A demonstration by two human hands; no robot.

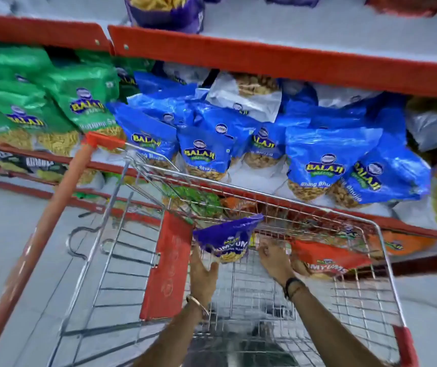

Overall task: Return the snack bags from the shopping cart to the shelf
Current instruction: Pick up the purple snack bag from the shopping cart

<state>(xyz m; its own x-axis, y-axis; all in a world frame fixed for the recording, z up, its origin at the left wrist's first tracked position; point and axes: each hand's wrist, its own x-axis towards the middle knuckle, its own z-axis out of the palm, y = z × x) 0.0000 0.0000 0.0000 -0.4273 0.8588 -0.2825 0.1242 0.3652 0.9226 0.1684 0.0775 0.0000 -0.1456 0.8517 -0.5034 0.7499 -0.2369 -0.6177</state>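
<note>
A wire shopping cart (386, 260) stands against a red-edged shelf (278, 62). My left hand (203, 276) grips a purple snack bag (228, 238) by its lower edge, lifted inside the cart. My right hand (274, 258) reaches down in the cart, its fingers touching the left end of a red snack bag (326, 258) that lies against the cart's far wall. I cannot tell whether that hand has closed on the red bag.
Blue snack bags (320, 160) fill the shelf level behind the cart, with green bags (79, 102) to their left. A purple bag (164, 11) stands on the level above. The cart's orange handle (45, 221) runs down the left. Orange bags (402, 242) sit on a lower shelf.
</note>
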